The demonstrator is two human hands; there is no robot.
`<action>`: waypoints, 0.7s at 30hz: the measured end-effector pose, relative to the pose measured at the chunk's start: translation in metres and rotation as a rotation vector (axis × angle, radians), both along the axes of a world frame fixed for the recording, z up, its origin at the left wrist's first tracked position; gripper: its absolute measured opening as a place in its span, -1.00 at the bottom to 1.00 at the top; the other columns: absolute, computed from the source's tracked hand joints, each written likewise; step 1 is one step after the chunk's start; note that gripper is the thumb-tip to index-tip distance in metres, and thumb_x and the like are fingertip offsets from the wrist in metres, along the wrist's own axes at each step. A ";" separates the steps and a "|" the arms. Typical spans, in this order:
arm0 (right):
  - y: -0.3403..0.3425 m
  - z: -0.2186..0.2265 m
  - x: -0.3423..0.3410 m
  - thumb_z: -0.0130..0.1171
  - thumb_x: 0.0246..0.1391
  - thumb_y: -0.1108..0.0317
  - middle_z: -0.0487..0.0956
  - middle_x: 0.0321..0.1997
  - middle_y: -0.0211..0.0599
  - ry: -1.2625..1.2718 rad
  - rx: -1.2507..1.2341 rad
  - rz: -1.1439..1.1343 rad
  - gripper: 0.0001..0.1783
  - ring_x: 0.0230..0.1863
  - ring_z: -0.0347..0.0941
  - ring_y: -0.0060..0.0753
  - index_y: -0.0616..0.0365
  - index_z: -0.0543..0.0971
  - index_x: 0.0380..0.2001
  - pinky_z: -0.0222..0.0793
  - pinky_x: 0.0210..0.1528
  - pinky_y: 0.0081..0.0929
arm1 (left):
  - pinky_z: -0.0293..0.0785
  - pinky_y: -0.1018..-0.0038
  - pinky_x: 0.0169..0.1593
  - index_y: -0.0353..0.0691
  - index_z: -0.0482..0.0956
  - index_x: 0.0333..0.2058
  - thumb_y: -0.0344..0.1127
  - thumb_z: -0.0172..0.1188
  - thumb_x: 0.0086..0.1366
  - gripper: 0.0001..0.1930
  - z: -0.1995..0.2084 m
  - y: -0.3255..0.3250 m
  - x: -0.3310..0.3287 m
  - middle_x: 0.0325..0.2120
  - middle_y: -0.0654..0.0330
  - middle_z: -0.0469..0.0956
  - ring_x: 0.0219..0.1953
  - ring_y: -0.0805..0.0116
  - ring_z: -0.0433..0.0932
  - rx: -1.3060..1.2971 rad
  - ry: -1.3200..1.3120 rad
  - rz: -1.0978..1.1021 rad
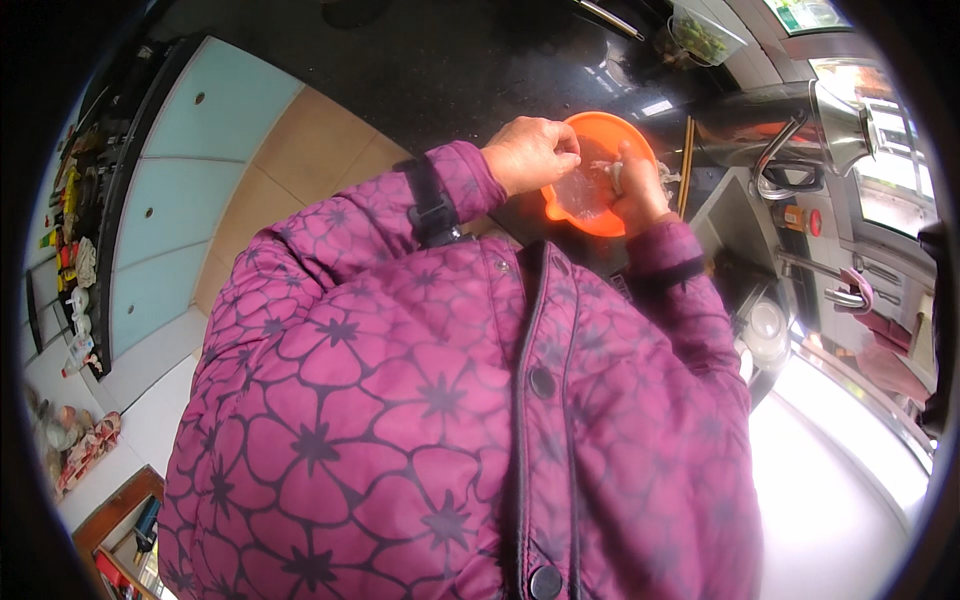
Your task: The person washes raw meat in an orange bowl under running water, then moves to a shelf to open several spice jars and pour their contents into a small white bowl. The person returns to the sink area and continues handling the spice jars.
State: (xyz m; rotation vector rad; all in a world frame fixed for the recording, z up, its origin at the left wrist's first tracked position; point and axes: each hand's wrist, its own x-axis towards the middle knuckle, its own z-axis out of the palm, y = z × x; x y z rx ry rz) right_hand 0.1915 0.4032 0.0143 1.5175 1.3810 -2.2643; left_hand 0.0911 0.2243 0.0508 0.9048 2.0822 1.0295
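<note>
Head view: two hands reach over one orange bowl (603,121), the left hand (535,155) bunched narrow, its hold impossible to tell, the right hand (643,192) pinching one pale piece (614,178). Right of it stand two chopsticks (687,165), then one steel kettle (755,122); farthest, one clear tub (708,40) of greens.

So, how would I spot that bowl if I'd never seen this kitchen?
Find the dark countertop, then follow the flowered purple sleeves to the person's left hand and right hand. The bowl is beneath them, just left of two thin sticks. Round, with a small pointed lip, it stands out in bright orange against the dark countertop and the silvery metal vessel beyond the sticks.
</note>
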 end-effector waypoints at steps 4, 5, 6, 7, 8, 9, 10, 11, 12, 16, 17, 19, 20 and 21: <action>0.004 -0.005 0.001 -0.01 0.32 -0.02 0.46 -0.59 -0.37 0.018 -0.041 -0.034 -0.65 -0.70 0.25 -0.46 -0.03 0.43 -0.43 0.02 -0.69 -0.52 | 0.56 0.35 -0.10 -0.25 0.64 -0.24 -0.19 0.22 0.22 -0.74 -0.010 -0.002 -0.003 -0.32 0.02 0.66 -0.25 0.15 0.65 0.043 0.053 0.006; 0.006 -0.006 0.003 0.04 0.31 0.01 0.49 -0.58 -0.38 0.026 -0.052 -0.050 -0.67 -0.69 0.27 -0.50 -0.02 0.45 -0.42 0.03 -0.69 -0.55 | 0.56 0.36 -0.10 -0.25 0.64 -0.24 -0.19 0.22 0.22 -0.74 -0.013 -0.002 -0.005 -0.32 0.02 0.66 -0.25 0.15 0.65 0.036 0.052 0.001; 0.008 -0.006 0.005 0.08 0.29 0.04 0.51 -0.57 -0.39 0.033 -0.079 -0.075 -0.69 -0.67 0.28 -0.54 -0.01 0.47 -0.42 0.05 -0.68 -0.59 | 0.56 0.36 -0.10 -0.25 0.63 -0.24 -0.19 0.21 0.22 -0.74 -0.015 -0.002 -0.006 -0.32 0.02 0.66 -0.25 0.15 0.65 0.039 0.052 -0.005; 0.010 -0.006 0.008 0.14 0.26 0.11 0.53 -0.52 -0.36 0.081 -0.124 -0.068 -0.76 -0.62 0.34 -0.52 0.02 0.49 -0.36 0.11 -0.66 -0.57 | 0.56 0.36 -0.10 -0.26 0.63 -0.24 -0.19 0.21 0.22 -0.74 -0.017 -0.003 -0.007 -0.32 0.02 0.65 -0.25 0.15 0.64 0.023 0.045 -0.015; 0.012 -0.005 0.010 0.19 0.22 0.17 0.55 -0.47 -0.34 0.129 -0.183 -0.068 -0.80 -0.56 0.40 -0.50 0.04 0.51 -0.30 0.16 -0.64 -0.55 | 0.56 0.35 -0.11 -0.26 0.62 -0.24 -0.18 0.21 0.22 -0.74 -0.018 -0.003 -0.007 -0.32 0.02 0.65 -0.25 0.15 0.64 0.016 0.038 -0.023; 0.014 -0.004 0.012 0.25 0.18 0.23 0.57 -0.42 -0.32 0.189 -0.234 -0.073 -0.81 -0.51 0.46 -0.48 0.07 0.53 -0.25 0.22 -0.61 -0.53 | 0.56 0.35 -0.11 -0.26 0.62 -0.25 -0.18 0.21 0.23 -0.74 -0.019 -0.003 -0.008 -0.32 0.02 0.65 -0.24 0.15 0.64 0.002 0.035 -0.023; 0.014 -0.002 0.014 0.27 0.15 0.29 0.59 -0.38 -0.31 0.217 -0.222 -0.030 -0.80 -0.45 0.48 -0.49 0.10 0.53 -0.22 0.28 -0.55 -0.55 | 0.55 0.35 -0.11 -0.26 0.62 -0.24 -0.18 0.21 0.22 -0.74 -0.019 -0.003 -0.009 -0.32 0.02 0.65 -0.25 0.15 0.64 0.003 0.014 -0.047; 0.014 -0.001 0.015 0.30 0.12 0.34 0.60 -0.34 -0.31 0.254 -0.203 0.007 -0.78 -0.39 0.50 -0.49 0.13 0.54 -0.19 0.34 -0.48 -0.57 | 0.55 0.35 -0.11 -0.26 0.62 -0.24 -0.19 0.22 0.22 -0.74 -0.018 -0.003 -0.009 -0.32 0.02 0.65 -0.25 0.15 0.64 -0.004 -0.005 -0.063; 0.013 0.001 0.016 0.32 0.09 0.39 0.61 -0.30 -0.30 0.293 -0.183 0.041 -0.74 -0.33 0.53 -0.50 0.16 0.54 -0.16 0.39 -0.42 -0.59 | 0.55 0.34 -0.11 -0.25 0.62 -0.24 -0.19 0.22 0.22 -0.74 -0.017 -0.003 -0.009 -0.32 0.01 0.65 -0.25 0.15 0.64 -0.021 -0.032 -0.087; 0.001 0.012 0.016 0.28 0.07 0.49 0.63 -0.21 -0.26 0.327 -0.251 -0.027 -0.73 -0.15 0.55 -0.45 0.20 0.54 -0.13 0.48 -0.13 -0.55 | 0.51 0.30 0.02 -0.23 0.61 -0.16 -0.22 0.20 0.26 -0.75 -0.010 -0.002 -0.009 -0.21 0.00 0.64 -0.12 0.11 0.62 -0.066 -0.091 -0.151; -0.002 0.015 0.016 0.28 0.07 0.50 0.63 -0.20 -0.25 0.340 -0.282 -0.067 -0.72 -0.12 0.55 -0.43 0.19 0.54 -0.12 0.49 -0.09 -0.52 | 0.51 0.30 0.02 -0.24 0.61 -0.16 -0.23 0.20 0.26 -0.75 -0.008 -0.003 -0.009 -0.22 0.00 0.64 -0.13 0.11 0.62 -0.052 -0.099 -0.146; -0.008 0.020 0.017 0.27 0.07 0.51 0.62 -0.18 -0.23 0.375 -0.320 -0.099 -0.70 -0.07 0.55 -0.39 0.17 0.53 -0.09 0.50 -0.03 -0.46 | 0.51 0.30 0.02 -0.24 0.61 -0.17 -0.24 0.20 0.26 -0.75 -0.005 -0.003 -0.008 -0.23 -0.01 0.64 -0.13 0.11 0.62 -0.031 -0.110 -0.139; -0.011 0.021 0.017 0.26 0.08 0.51 0.62 -0.17 -0.22 0.398 -0.327 -0.091 -0.69 -0.04 0.54 -0.36 0.16 0.52 -0.08 0.49 -0.01 -0.44 | 0.51 0.30 0.01 -0.24 0.61 -0.17 -0.24 0.20 0.26 -0.76 -0.004 -0.003 -0.008 -0.23 -0.01 0.65 -0.13 0.11 0.63 -0.026 -0.113 -0.139; -0.012 0.023 0.017 0.26 0.09 0.51 0.62 -0.16 -0.21 0.401 -0.339 -0.106 -0.69 -0.01 0.54 -0.33 0.14 0.52 -0.07 0.49 0.01 -0.42 | 0.52 0.30 0.01 -0.24 0.62 -0.18 -0.24 0.20 0.26 -0.76 -0.003 -0.004 -0.007 -0.23 -0.01 0.65 -0.13 0.11 0.63 -0.020 -0.117 -0.139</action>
